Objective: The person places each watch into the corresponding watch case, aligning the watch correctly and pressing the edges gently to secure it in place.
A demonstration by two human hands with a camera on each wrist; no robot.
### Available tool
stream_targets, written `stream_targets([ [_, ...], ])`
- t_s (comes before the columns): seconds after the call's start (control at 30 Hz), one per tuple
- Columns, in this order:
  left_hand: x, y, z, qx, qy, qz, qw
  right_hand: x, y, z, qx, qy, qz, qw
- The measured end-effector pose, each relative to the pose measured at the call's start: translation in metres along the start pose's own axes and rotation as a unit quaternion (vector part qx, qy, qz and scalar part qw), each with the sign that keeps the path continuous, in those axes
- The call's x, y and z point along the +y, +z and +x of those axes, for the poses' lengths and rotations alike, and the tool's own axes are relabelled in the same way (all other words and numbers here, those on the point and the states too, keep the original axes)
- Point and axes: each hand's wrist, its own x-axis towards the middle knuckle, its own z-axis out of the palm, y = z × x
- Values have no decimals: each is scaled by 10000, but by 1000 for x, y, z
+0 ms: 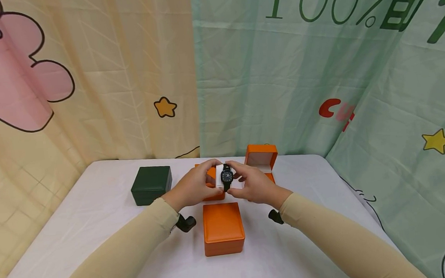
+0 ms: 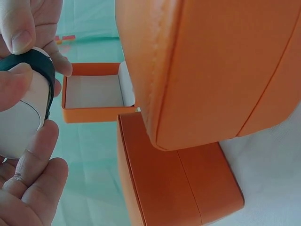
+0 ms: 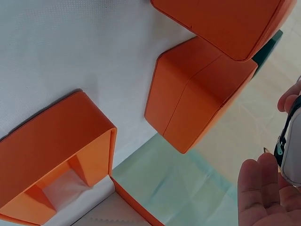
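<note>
A black watch [image 1: 227,177] is wrapped around a white cushion [image 1: 219,176], and both hands hold it above the middle of the table. My left hand [image 1: 207,179] grips the cushion's left side, its fingers [image 2: 35,176] curled under the cushion [image 2: 21,117]. From the right, my right hand [image 1: 240,177] pinches the watch strap [image 2: 40,63]. The right wrist view catches only the watch's edge [image 3: 288,141] above that hand's palm [image 3: 261,197]. Just under the hands sits an orange box [image 1: 214,194].
A closed orange box [image 1: 222,228] lies in front of the hands. An open orange box [image 1: 261,158] with a pale lining stands behind them to the right. A closed dark green box [image 1: 151,185] sits to the left. Printed curtains [image 1: 318,72] hang round the white table [image 1: 97,234].
</note>
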Motion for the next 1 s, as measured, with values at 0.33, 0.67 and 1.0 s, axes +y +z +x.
stream_targets([
  [0.33, 2, 0, 0, 1, -59, -23, 10000, 1, 0, 0, 23, -73, -22, 10000],
  [0.67, 1, 1, 0, 10, -34, 38, 10000, 1, 1, 1, 32, 6, -92, 10000],
  [1.0, 1, 2, 1, 26, -18, 26, 10000, 2, 1, 1, 19, 31, -43, 10000],
])
